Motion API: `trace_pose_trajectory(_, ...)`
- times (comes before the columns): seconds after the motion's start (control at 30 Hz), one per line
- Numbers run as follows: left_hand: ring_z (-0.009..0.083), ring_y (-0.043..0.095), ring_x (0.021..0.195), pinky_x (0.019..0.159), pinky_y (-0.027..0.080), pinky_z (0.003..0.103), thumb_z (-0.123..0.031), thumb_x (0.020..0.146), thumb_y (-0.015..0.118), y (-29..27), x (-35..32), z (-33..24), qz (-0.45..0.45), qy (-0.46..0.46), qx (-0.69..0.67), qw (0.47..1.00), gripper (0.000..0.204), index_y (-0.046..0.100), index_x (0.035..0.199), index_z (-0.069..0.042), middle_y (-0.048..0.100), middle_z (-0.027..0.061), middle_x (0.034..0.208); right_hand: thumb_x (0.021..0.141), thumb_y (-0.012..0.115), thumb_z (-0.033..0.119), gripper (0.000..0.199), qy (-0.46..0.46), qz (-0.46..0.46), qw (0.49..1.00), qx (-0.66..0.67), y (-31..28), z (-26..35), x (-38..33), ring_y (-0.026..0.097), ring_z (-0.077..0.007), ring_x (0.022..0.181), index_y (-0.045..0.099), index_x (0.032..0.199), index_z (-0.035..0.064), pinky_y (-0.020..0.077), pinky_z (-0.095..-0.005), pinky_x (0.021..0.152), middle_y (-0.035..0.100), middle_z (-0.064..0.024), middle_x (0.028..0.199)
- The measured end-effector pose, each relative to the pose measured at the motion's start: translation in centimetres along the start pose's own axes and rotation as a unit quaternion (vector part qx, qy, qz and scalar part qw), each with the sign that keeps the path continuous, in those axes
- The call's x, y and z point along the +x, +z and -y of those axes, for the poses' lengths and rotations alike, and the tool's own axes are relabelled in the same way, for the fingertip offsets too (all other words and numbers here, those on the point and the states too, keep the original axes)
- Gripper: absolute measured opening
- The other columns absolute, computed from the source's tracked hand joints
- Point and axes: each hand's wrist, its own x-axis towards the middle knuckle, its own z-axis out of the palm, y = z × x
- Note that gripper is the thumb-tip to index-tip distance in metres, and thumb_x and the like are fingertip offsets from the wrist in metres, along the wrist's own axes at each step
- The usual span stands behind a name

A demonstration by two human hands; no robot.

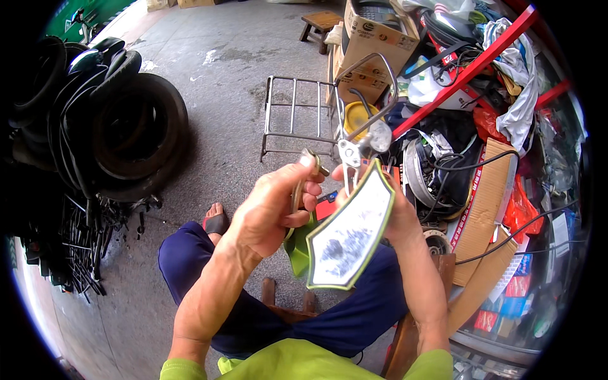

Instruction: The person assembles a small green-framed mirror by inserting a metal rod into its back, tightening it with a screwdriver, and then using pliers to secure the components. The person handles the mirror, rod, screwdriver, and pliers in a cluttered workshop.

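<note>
My right hand (398, 212) grips a shield-shaped mirror (348, 235) with a green rim, its glass face turned up toward me. A metal bracket (349, 155) and a bent chrome stem (373, 88) rise from the mirror's top. My left hand (275, 209) is closed around a worn metal wrench (303, 180), whose head sits close beside the bracket. Both hands hover above my knees, clad in dark blue trousers. I sit on a low wooden stool (278, 303).
A stack of black tyres (123, 133) and loose spokes fill the left. A metal wire rack (297, 117) lies on the concrete floor ahead. Cardboard boxes (373, 41), red shelving bars (472, 63), cables and parts crowd the right. A small wooden stool (320, 24) stands far off.
</note>
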Motion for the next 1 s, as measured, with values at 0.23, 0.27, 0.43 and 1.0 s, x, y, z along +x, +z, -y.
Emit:
trace_pose_trajectory(0.23, 0.0060, 0.058, 0.076, 0.065, 0.046, 0.021, -0.016, 0.082, 0.070, -0.8, 0.4, 1.3, -0.001, 0.015, 0.056, 0.998, 0.028, 0.060, 0.104, -0.004, 0.063, 0.0004, 0.088, 0.091, 0.058, 0.027, 0.029, 0.054, -0.159, 0.985, -0.034, 0.1, -1.2, 1.5, 0.060, -0.0056, 0.063, 0.060, 0.105, 0.0024, 0.0487, -0.0199, 0.050, 0.064, -0.0010, 0.081)
trace_pose_trajectory(0.27, 0.0066, 0.059, 0.076, 0.066, 0.046, 0.021, -0.015, 0.081, 0.070, -0.8, 0.4, 1.5, -0.006, 0.021, 0.057, 0.998, 0.028, 0.060, 0.104, -0.004, 0.063, 0.0004, 0.088, 0.091, 0.059, 0.024, 0.023, 0.051, -0.221, 0.974, -0.028, 0.8, -1.4, 1.5, 0.060, -0.0060, 0.063, 0.061, 0.100, 0.0024, 0.0488, -0.0203, 0.050, 0.064, -0.0013, 0.080)
trace_pose_trajectory(0.43, 0.0087, 0.059, 0.078, 0.067, 0.048, 0.024, -0.011, 0.080, 0.070, -0.6, 0.6, 1.9, -0.032, 0.029, 0.068, 0.997, 0.026, 0.060, 0.103, -0.004, 0.063, 0.0012, 0.089, 0.089, 0.061, 0.029, 0.024, 0.023, -0.288, 0.954, -0.078, -0.1, -1.6, 2.2, 0.061, -0.0102, 0.056, 0.062, 0.086, 0.0043, 0.0495, -0.0221, 0.048, 0.063, -0.0030, 0.072)
trace_pose_trajectory(1.0, 0.0090, 0.045, 0.056, 0.051, 0.036, 0.025, -0.017, 0.091, 0.057, -2.1, 1.1, 0.8, -0.117, 0.318, 0.475, 0.812, 0.015, 0.057, 0.096, -0.003, 0.053, 0.0032, 0.069, 0.085, 0.053, 0.026, 0.028, 0.006, -0.237, 0.942, -0.236, 0.6, 0.4, 0.8, 0.042, -0.0054, 0.039, 0.063, 0.072, 0.0034, 0.0280, -0.0199, 0.037, 0.053, 0.0001, 0.054)
